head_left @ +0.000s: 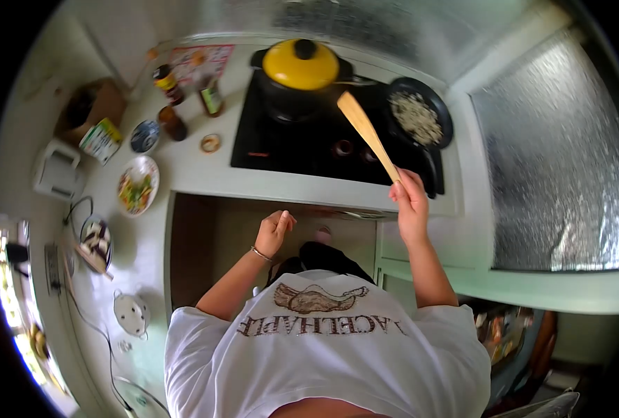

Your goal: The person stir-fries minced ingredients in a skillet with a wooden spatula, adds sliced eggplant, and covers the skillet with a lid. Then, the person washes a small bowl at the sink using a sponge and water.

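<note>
My right hand is wrapped round the handle end of a wooden spatula, whose flat blade points up and to the left above the black cooktop. To the right of the blade, a black frying pan holds pale chopped food. Its handle runs down towards me, close to my right hand. My left hand, with a bracelet at the wrist, hangs in front of the counter edge with its fingers curled in and nothing visible in them. A dark pot with a yellow lid stands at the back of the cooktop.
Bottles, a jar, a blue patterned bowl and a plate of chopped vegetables stand left of the cooktop. A bowl with a cleaver-like tool, a white colander and cables lie further left.
</note>
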The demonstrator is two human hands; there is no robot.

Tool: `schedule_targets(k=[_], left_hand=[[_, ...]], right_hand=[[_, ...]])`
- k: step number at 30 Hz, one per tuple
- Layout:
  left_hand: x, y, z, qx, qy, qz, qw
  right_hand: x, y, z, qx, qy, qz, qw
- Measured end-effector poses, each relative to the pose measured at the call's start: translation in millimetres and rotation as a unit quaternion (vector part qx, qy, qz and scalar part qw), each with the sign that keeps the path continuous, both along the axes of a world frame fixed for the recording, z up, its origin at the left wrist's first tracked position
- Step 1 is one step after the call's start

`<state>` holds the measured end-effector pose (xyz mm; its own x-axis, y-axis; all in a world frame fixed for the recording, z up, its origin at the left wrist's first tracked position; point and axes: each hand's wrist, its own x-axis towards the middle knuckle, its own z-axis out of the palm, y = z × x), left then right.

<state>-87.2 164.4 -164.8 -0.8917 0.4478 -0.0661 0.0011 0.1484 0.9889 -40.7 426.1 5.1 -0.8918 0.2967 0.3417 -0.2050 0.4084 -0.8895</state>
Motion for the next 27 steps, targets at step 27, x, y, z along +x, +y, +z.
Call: schedule_targets(k=[27], left_hand=[[42.9,302.7,59.7,0.080,-0.181,-0.035,0.980]], right_hand=[[-110.8,336.8,-43.7,0.359,0.055,-0.039,0.931]])
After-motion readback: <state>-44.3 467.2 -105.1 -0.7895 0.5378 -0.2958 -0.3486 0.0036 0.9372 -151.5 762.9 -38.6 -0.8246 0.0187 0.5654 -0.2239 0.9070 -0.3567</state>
